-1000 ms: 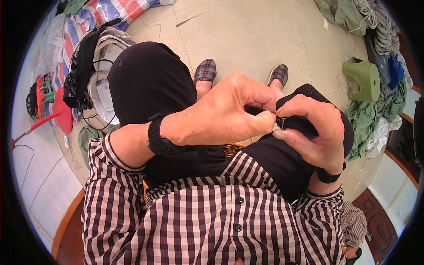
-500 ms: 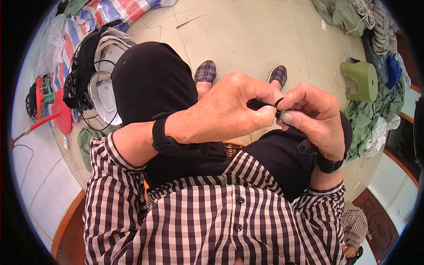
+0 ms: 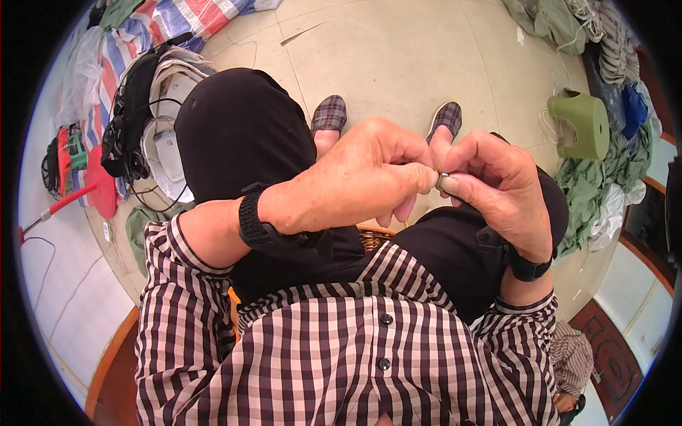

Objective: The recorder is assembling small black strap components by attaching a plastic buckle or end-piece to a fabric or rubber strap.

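Above my lap, both hands meet fingertip to fingertip. Between the thumb and fingers of my right hand (image 3: 497,188) is pinched a small shiny metal piece (image 3: 442,179), like a clip or buckle with a dark edge. My left hand (image 3: 362,174) is closed in a pinch against its left side, thumb and forefinger touching or almost touching the metal. What the left fingers hold is hidden behind them. Black straps circle both wrists, the left wrist strap (image 3: 253,216) showing most clearly.
A wicker basket (image 3: 375,237) stands between my knees. To the right are a green plastic stool (image 3: 582,126) and heaped green cloth (image 3: 590,192). On the left lie white trays (image 3: 167,149) with black cables, a red round-headed tool (image 3: 101,181) and a striped sheet (image 3: 195,21).
The black strap that showed between my fingers is now out of sight. My left fingertips have shifted against the metal piece, and the left hand's lower fingers now show beneath.
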The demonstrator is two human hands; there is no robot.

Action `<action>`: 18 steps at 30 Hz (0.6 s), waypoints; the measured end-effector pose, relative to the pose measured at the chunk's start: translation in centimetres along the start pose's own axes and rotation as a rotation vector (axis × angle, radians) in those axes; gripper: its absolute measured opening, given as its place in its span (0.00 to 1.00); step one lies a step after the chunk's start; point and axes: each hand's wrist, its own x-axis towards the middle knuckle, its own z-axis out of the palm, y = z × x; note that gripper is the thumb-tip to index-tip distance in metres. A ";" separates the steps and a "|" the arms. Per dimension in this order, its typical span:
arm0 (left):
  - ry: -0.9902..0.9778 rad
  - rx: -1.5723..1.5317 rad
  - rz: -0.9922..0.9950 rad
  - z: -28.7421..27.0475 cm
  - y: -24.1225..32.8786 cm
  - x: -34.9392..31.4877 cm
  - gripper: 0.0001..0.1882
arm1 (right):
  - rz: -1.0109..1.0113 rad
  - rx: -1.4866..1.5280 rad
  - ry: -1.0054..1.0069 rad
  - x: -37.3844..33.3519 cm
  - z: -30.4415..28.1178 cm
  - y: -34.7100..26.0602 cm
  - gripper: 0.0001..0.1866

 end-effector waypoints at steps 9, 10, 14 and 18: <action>0.082 0.129 0.151 0.3 -0.2 -0.1 0.14 | -0.029 -0.060 0.041 0.4 0.2 0.3 0.05; 0.081 0.286 0.208 0.1 -0.2 0.0 0.14 | -0.053 -0.083 0.043 0.4 0.3 0.5 0.05; 0.081 0.239 0.126 0.0 0.4 0.0 0.14 | -0.054 0.000 0.111 0.7 0.7 0.7 0.05; 0.118 0.122 0.081 -0.5 0.3 0.4 0.13 | -0.088 -0.184 0.201 0.9 0.7 0.0 0.06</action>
